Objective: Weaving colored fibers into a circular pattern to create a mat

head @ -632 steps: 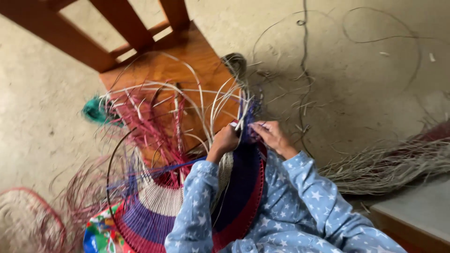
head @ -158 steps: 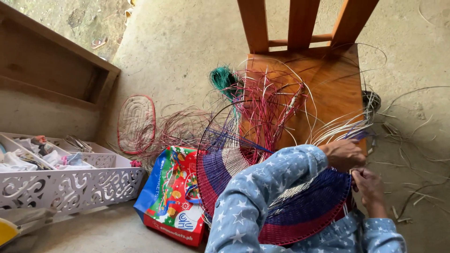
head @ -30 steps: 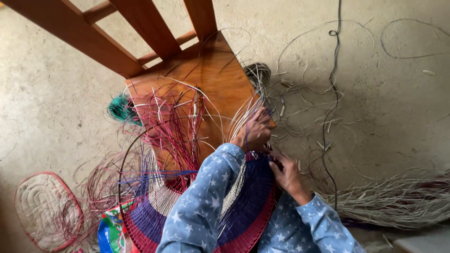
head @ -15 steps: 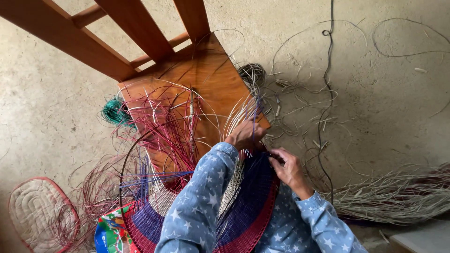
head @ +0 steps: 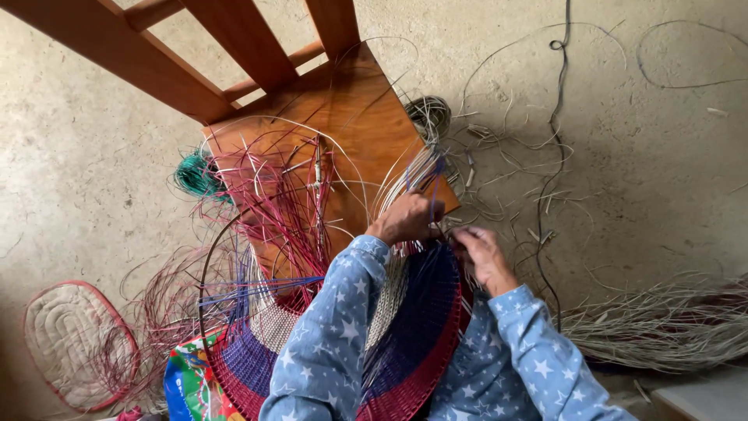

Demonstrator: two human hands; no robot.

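A round woven piece (head: 425,335) with purple, cream and red bands rests on my lap, leaning on a wooden chair seat (head: 351,117). Loose red, cream and purple strands (head: 280,195) stick up from its rim. My left hand (head: 405,218) grips a bundle of pale upright strands at the rim's top. My right hand (head: 485,257) pinches a thin purple strand just beside it, fingertips almost touching the left hand. Both arms wear blue sleeves with white stars.
A green strand coil (head: 199,175) lies left of the chair. An oval woven mat (head: 66,343) sits at the lower left, a colourful bag (head: 187,386) beside it. A heap of dry pale fibres (head: 670,323) spreads at right. Loose strands and a dark cord (head: 555,93) litter the concrete floor.
Over the last second my hands stayed at the rim's top; the right hand closed in toward the left. The view shifted slightly, earlier frames looked further left at a white basket.
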